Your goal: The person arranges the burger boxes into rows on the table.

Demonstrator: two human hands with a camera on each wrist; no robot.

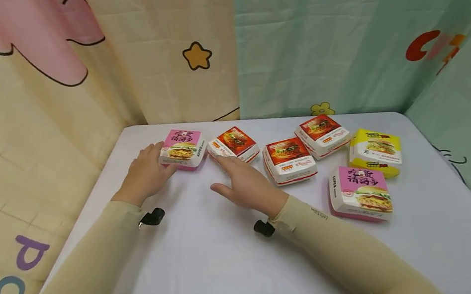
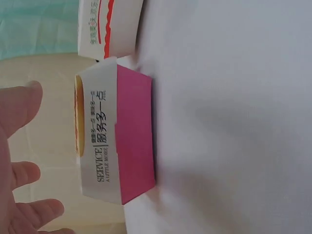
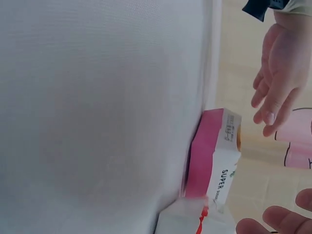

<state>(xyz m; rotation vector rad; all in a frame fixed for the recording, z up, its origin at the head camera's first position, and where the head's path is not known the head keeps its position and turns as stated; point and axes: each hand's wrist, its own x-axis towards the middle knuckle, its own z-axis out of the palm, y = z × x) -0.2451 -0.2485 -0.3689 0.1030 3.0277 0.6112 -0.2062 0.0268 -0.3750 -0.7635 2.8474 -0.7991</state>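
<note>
My left hand (image 1: 147,173) is beside the pink and white burger box (image 1: 181,148) at the table's back left. In the left wrist view its fingers are spread and stand apart from the box's white lid (image 2: 100,161). My right hand (image 1: 250,185) reaches in front of a red and white burger box (image 1: 238,141), its fingers extended and its thumb out to the left. It overlaps this box's near corner in the head view. Only fingertips (image 3: 285,219) of the right hand show in the right wrist view. Neither hand holds anything.
Two more red and white boxes (image 1: 289,162) sit right of the right hand. Further right are a yellow box (image 1: 375,152) and, nearer, a second pink box (image 1: 361,194). A white cloth covers the table (image 1: 208,271). Printed curtains (image 1: 181,19) hang behind it and at both sides.
</note>
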